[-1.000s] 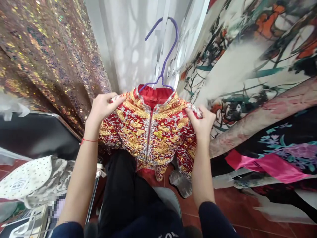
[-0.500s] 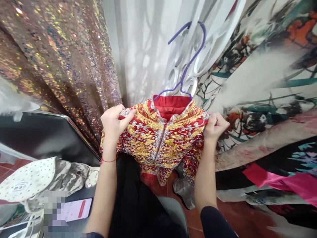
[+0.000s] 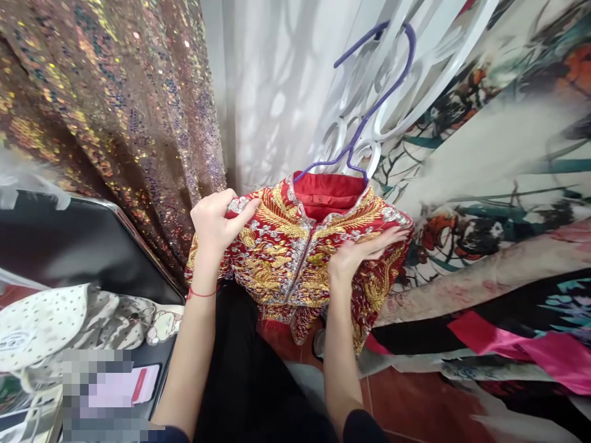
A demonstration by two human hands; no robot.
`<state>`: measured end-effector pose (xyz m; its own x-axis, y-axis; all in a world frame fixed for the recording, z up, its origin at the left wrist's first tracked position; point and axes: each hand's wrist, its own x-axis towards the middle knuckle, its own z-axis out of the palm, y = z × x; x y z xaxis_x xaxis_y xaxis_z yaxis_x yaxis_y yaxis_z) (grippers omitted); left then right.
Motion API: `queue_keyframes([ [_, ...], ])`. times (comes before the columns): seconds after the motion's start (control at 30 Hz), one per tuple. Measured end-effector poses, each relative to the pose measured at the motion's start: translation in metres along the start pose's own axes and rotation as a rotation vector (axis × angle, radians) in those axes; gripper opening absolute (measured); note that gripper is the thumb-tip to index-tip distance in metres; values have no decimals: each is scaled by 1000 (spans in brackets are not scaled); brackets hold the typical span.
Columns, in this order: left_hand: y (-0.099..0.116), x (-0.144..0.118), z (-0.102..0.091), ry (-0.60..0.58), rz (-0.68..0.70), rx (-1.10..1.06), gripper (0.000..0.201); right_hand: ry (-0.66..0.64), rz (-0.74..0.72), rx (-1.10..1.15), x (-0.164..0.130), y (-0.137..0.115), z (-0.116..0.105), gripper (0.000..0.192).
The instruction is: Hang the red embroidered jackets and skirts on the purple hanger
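A red jacket (image 3: 272, 258) with dense gold and silver embroidery hangs in front of me on a purple hanger (image 3: 355, 138). Its stand-up collar shows a red lining and a small label. My left hand (image 3: 219, 221) grips the shoulder on the left, thumb on top. My right hand (image 3: 362, 249) lies over the chest on the right, fingers straight and pointing at the shoulder, touching the embroidered cloth. The hanger's hook rises free above the collar, and its arms are hidden inside the jacket.
Sequined fabric (image 3: 115, 92) hangs at the left, floral fabric (image 3: 508, 154) at the right. Behind the hanger is a white openwork frame (image 3: 429, 98). A black chair back (image 3: 83, 246), a dotted cloth hat (image 3: 46, 320) and a phone (image 3: 143, 384) are at lower left.
My right hand has let go of the right shoulder and moved inward over the chest, fingers now straightened. My left hand keeps its grip. The hanger appears further right and higher.
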<state>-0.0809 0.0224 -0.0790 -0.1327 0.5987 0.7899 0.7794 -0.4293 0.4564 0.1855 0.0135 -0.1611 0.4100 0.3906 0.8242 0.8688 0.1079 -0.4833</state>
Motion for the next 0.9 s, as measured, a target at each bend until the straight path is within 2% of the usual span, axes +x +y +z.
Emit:
queue_keyframes([
  [0.1,0,1,1,-11,5,-10,59,-117,-59,-61,-27,-21,6,107],
  [0.17,1,1,2,-7,8,-10,58,-195,-42,-123,-38,-28,15,108],
  [0.3,3,0,2,11,11,-6,58,-343,41,-208,-57,-26,33,97],
  [0.4,4,-1,0,4,10,-2,58,-435,5,-188,-73,-19,32,83],
  [0.5,5,-3,-2,-14,2,-3,57,-354,-17,-111,-80,-22,15,71],
  [0.57,5,-4,-3,-22,0,-11,57,-203,6,-41,-74,-33,-1,58],
  [0.63,6,-5,-4,-24,2,-20,58,-105,28,91,-59,-48,-17,39],
  [0.73,6,-7,-5,-28,-1,-22,57,-165,115,385,-31,-72,-34,24],
  [0.8,6,-8,-5,-25,-6,-19,57,-241,224,534,-17,-83,-40,23],
  [0.9,7,-10,-6,-15,-4,-21,57,-303,362,638,-7,-91,-44,25],
])
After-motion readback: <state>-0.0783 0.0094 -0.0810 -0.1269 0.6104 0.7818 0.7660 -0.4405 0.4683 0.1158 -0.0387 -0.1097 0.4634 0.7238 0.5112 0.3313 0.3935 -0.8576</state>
